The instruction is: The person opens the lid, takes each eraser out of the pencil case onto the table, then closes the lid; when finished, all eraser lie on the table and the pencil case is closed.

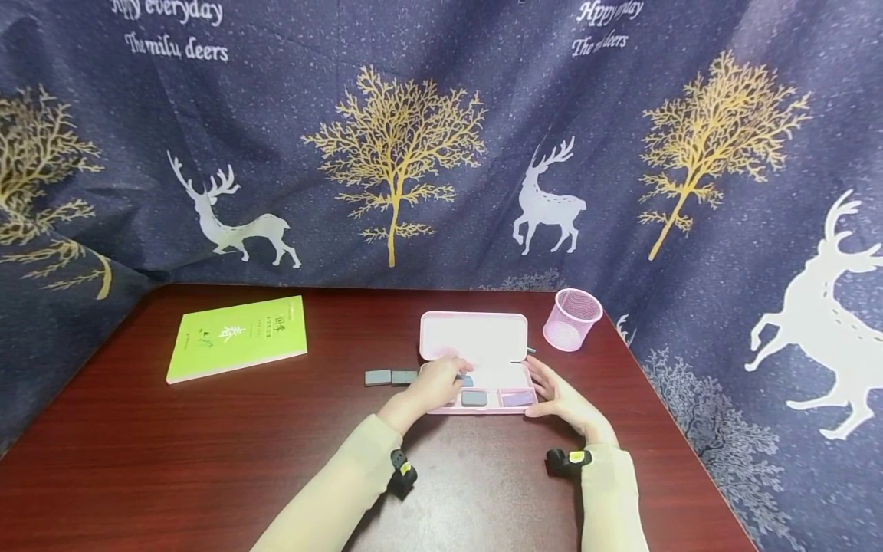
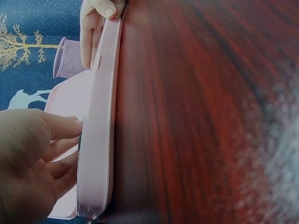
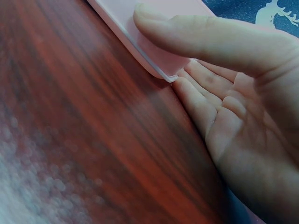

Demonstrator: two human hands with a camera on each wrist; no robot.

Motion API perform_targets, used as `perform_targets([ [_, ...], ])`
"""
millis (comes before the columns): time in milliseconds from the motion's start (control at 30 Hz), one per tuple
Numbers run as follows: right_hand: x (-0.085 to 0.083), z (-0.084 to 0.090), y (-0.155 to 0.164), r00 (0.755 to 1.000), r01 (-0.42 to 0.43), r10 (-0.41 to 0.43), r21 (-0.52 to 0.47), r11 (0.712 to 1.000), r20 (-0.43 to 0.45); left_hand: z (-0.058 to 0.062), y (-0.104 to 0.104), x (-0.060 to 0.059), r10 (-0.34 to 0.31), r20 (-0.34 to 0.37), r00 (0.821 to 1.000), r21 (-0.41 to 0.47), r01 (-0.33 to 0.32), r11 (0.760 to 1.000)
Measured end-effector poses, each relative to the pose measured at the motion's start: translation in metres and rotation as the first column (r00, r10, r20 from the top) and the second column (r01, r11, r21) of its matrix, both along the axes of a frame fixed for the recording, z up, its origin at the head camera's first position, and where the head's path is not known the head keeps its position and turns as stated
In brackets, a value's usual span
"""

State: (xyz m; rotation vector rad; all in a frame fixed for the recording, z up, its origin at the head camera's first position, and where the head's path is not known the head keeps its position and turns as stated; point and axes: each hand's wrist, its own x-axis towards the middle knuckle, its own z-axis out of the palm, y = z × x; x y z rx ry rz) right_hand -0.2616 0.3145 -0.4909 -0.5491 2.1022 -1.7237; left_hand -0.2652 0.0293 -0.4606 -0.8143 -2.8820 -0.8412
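Observation:
A pink pencil case (image 1: 483, 412) lies on the table with its lid (image 1: 474, 335) raised at the back. My left hand (image 1: 438, 383) reaches into its left part, fingertips at a small blue-grey block (image 1: 467, 380) that they seem to pinch; the fingers partly hide it. In the left wrist view the front wall covers those fingertips. My right hand (image 1: 562, 399) grips the case's right end, thumb (image 3: 159, 28) along the front and fingers around the corner. Inside the front compartments lie a grey block (image 1: 474, 398) and a lilac piece (image 1: 517, 399).
Two flat rectangular blocks, one grey (image 1: 378, 377) and one dark green (image 1: 403, 377), lie left of the case. A pink mesh pen holder (image 1: 569, 326) stands back right. A green book (image 1: 237, 337) lies back left. A patterned cloth (image 1: 441, 153) hangs behind the table.

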Motion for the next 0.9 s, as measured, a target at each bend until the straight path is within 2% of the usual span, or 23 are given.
perform_targets([
  [200,0.0004,0.0008,-0.0004,1.0,0.004,-0.004,-0.001,1.0,0.003,0.0029,0.0008,-0.0006,0.007,-0.017,1.0,-0.03,-0.007,1.0],
  [400,0.001,0.0016,-0.0004,1.0,0.001,-0.001,-0.004,1.0,-0.001,0.0057,0.001,0.0006,0.011,-0.001,1.0,-0.024,-0.011,1.0],
  [733,0.0009,0.0017,-0.0006,1.0,-0.004,0.004,-0.008,1.0,-0.007,0.0036,-0.0021,-0.0012,-0.015,0.01,1.0,0.029,0.015,0.999],
  [900,0.0011,0.0015,-0.0008,1.0,-0.004,0.004,-0.007,1.0,-0.007,0.0042,-0.0062,0.0001,-0.013,0.005,1.0,0.099,0.013,0.995],
])
